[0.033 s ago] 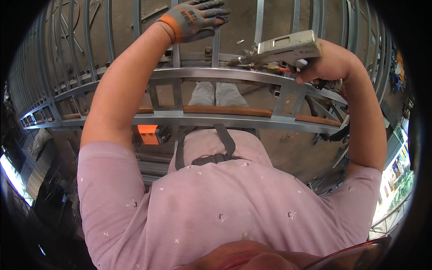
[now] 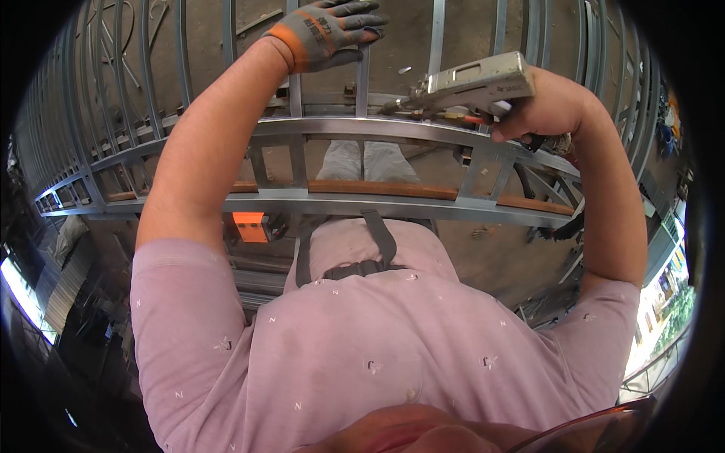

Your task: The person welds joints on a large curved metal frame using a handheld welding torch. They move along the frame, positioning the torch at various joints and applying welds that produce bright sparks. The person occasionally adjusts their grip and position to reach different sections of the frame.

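Note:
My left hand (image 2: pixel 323 34), in a grey glove with an orange cuff, lies over an upright bar (image 2: pixel 363 79) of a metal frame. Its fingers are stretched out and apart. Bare and closed, my right hand (image 2: pixel 545 106) grips a grey, gun-shaped metal tool that looks like a welding gun (image 2: pixel 476 79). The gun's narrow nozzle points left, close to where the bar meets the frame's long rail (image 2: pixel 408 127). Whether the tip touches the metal I cannot tell. The gun's body hides part of the grip and some of my right fingers.
A second rail (image 2: pixel 355 201) runs nearer my body, with a reddish-brown strip (image 2: pixel 381 187) beside it. Many upright bars stretch away at left and right. An orange box (image 2: pixel 251 226) is below the frame. Loose metal pieces (image 2: pixel 260 23) lie on the floor.
My right hand has shifted slightly left and down with the welding gun, and the nozzle has moved a little left. My left hand stays in place.

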A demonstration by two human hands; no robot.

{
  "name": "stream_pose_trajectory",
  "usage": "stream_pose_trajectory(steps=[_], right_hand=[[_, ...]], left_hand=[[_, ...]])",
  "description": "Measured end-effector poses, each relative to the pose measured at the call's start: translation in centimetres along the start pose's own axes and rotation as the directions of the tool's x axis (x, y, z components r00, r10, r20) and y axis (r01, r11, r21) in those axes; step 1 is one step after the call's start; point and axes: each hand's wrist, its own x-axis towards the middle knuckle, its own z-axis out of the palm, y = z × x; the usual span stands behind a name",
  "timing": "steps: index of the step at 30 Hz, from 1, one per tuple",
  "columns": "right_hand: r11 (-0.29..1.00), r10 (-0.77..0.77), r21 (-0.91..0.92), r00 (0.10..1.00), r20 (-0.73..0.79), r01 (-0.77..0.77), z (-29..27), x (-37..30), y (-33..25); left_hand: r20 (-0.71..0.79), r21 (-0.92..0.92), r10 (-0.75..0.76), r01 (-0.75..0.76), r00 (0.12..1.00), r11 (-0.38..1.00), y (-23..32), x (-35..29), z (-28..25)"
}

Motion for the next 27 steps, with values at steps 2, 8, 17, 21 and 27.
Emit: stream_pose_trajectory(steps=[2,8,17,21,27], right_hand=[[0.998,0.008,0.059,0.998,0.057,-0.012,0.0,2.4,0.7],[0.996,0.002,0.089,0.994,0.113,-0.012,0.6,6.0,2.1],[0.994,0.001,0.112,0.987,0.163,-0.020,0.4,7.5,2.3],[0.996,0.012,0.087,0.981,0.193,-0.030,0.2,7.9,2.1],[0.997,0.006,0.075,0.980,0.198,-0.021,0.4,8.1,2.5]], left_hand=[[0.015,0.000,0.009,-0.009,1.000,1.000,-1.0,0.3,0.7],[0.030,-0.084,0.039,-0.036,0.999,0.996,-2.4,0.3,1.0],[0.038,-0.113,0.023,-0.019,0.999,0.993,-2.5,0.6,0.5],[0.033,-0.121,0.025,-0.021,0.999,0.992,-2.6,0.5,0.6],[0.104,-0.146,-0.009,0.024,0.995,0.989,-2.3,0.5,0.2]])
